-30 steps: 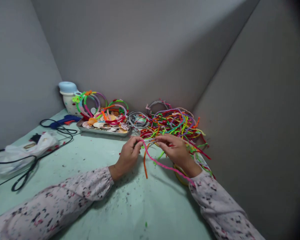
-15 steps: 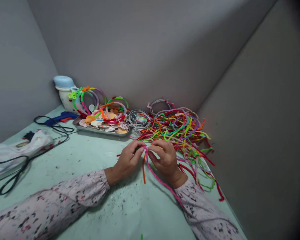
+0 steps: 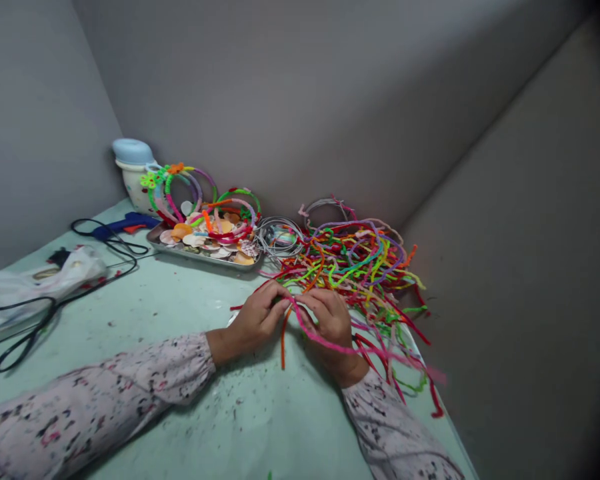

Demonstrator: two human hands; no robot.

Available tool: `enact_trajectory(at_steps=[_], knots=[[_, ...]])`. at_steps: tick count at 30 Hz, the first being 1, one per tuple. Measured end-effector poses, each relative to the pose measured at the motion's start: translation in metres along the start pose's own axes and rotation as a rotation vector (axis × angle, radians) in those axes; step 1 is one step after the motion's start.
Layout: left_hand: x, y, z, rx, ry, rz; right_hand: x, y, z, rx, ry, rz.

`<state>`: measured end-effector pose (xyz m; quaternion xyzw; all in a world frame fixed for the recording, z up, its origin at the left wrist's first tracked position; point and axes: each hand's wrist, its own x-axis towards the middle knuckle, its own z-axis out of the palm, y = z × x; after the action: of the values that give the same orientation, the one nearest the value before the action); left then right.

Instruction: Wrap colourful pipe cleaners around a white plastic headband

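Note:
Between my two hands runs a bright pink pipe cleaner (image 3: 325,342). My left hand (image 3: 255,320) is closed, with thumb and fingers pinching its near end. Closed beside it, fingertips almost touching the left ones, my right hand (image 3: 334,327) pinches at the same spot; exactly what lies under its fingertips is partly hidden. The pink strand's long free end sweeps right across the right hand and wrist, blurred at its tip. An orange pipe cleaner (image 3: 283,343) hangs down from the pinched spot.
Beyond my hands lies a tangled heap of coloured pipe cleaners (image 3: 365,257). Coiled wire hoops (image 3: 279,237) sit beside a metal tray (image 3: 205,261) of shells and decorated hoops (image 3: 207,180). At left are a blue glue gun (image 3: 130,223), black cable (image 3: 55,308), plastic bag (image 3: 75,275) and lidded container (image 3: 134,177).
The pink pipe cleaner's free end has swung up and right, from hanging along my right forearm to lying across my right hand. Both hands keep their pinch.

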<state>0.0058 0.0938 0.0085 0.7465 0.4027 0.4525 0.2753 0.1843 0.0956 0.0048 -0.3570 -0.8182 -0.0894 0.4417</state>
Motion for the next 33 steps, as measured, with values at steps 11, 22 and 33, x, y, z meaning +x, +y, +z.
enact_trajectory(at_steps=[11,22,33], knots=[[-0.005,-0.001,-0.001,0.029,-0.017,0.085,-0.005,0.0,0.002,0.021,-0.005,0.035],[-0.009,-0.008,-0.002,0.12,-0.011,0.148,-0.007,-0.015,0.008,0.33,-0.017,0.372],[-0.011,-0.01,0.002,0.181,-0.053,0.147,-0.004,-0.017,0.003,0.491,-0.051,0.54]])
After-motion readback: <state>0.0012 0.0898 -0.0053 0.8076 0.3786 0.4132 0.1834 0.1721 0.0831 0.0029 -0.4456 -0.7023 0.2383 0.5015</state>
